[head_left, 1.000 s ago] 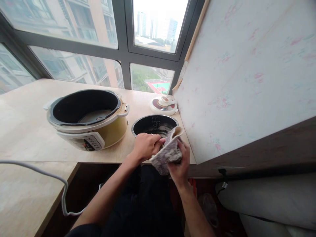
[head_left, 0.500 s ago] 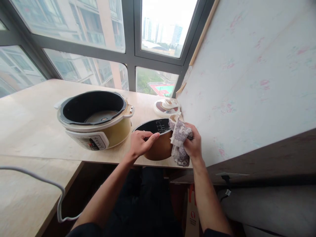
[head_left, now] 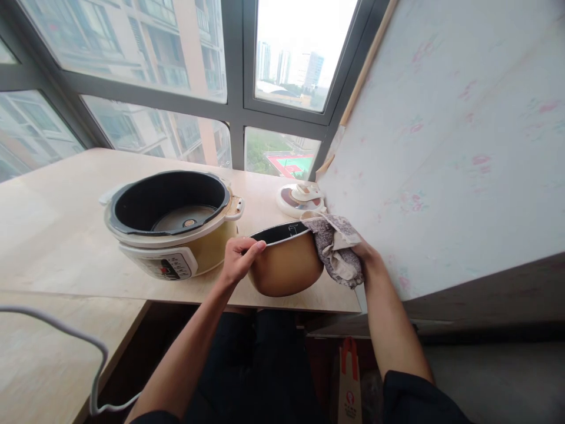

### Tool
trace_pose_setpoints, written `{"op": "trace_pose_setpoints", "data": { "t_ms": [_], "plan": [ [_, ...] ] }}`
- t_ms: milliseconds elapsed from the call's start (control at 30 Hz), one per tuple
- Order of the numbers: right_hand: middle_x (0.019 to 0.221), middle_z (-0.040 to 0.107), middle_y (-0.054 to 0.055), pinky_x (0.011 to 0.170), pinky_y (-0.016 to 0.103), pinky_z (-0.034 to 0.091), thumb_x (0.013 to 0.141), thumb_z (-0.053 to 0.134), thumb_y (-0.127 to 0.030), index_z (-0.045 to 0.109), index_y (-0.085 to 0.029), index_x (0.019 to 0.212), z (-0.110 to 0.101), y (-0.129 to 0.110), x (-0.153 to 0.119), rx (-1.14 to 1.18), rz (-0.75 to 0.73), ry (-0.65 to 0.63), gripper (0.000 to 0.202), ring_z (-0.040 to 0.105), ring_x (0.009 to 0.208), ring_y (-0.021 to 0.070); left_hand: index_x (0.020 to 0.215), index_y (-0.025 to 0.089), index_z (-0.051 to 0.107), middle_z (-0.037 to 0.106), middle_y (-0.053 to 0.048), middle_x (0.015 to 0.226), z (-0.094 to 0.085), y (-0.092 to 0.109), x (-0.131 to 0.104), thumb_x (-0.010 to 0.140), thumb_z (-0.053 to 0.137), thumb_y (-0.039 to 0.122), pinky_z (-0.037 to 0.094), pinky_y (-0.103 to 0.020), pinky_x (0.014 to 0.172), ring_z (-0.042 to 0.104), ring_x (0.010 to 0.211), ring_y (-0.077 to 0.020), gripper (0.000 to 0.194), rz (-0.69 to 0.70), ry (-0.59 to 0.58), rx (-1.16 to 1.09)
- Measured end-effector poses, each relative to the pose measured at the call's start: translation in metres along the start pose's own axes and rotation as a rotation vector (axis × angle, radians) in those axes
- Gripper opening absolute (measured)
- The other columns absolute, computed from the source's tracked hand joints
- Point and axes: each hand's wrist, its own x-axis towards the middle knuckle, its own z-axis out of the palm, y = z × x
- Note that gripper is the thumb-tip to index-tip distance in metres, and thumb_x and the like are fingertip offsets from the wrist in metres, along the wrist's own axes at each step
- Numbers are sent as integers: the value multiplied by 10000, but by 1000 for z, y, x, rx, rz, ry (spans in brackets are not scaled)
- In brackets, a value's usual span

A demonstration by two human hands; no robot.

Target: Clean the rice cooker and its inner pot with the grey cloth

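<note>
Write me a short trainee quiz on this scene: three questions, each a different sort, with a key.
1. Multiple choice: what does the right grip hold? A) the white lid; B) the cloth; C) the grey cord.
2. True or false: the left grip has the pot by its rim, with the thumb at the edge.
3. Fill in the blank: as seen in the picture, the cooker stands to the ____ of the pot.

Key:
1. B
2. True
3. left
</note>
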Motion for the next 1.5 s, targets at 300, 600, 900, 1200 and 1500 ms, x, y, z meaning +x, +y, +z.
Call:
{"op": "trace_pose_setpoints", "data": {
  "t_ms": [300, 600, 900, 1200, 1500],
  "plan": [
    [977, 748, 58, 858, 406, 577, 550, 837, -339, 720, -172, 1073, 7, -35, 1, 78, 79, -219, 561, 707, 921, 274, 587, 207, 324, 329, 5, 594, 3, -24, -13, 957, 409, 670, 313, -314, 627, 345, 608, -150, 598, -89, -1, -49],
    [1032, 737, 59, 900, 392, 552, 651, 839, -348, 692, -189, 1108, 27, -69, -22, 20, 82, -260, 505, 695, 992, 281, 794, 203, 556, 587, -43, 726, 18, 58, -6, 1016, 363, 437, 307, -320, 671, 506, 699, -193, 376, -94, -192, 498],
    [1371, 573, 126, 1075, 476, 496, 722, 704, -209, 607, -233, 1342, 89, -106, -86, -389, -273, -27, 628, 591, 1245, 316, 496, 198, 301, 278, 17, 509, 30, 41, -1, 672, 637, 381, 159, -290, 551, 247, 546, -114, 421, -381, 154, 276],
    [1326, 642, 97, 1121, 436, 454, 775, 714, -232, 656, -233, 1283, 55, -76, -69, -186, -234, -84, 511, 597, 1263, 290, 471, 219, 206, 172, 38, 494, 18, 12, 2, 725, 642, 435, 106, -267, 475, 144, 478, -66, 548, -485, 446, -111],
    [881, 728, 40, 883, 399, 552, 579, 807, -316, 718, -230, 833, 14, -35, -16, 105, 12, -161, 283, 686, 884, 277, 480, 208, 331, 251, 61, 484, 24, -23, -3, 610, 700, 434, 170, -235, 442, 222, 447, -59, 452, -602, 602, -435]
  ]
}}
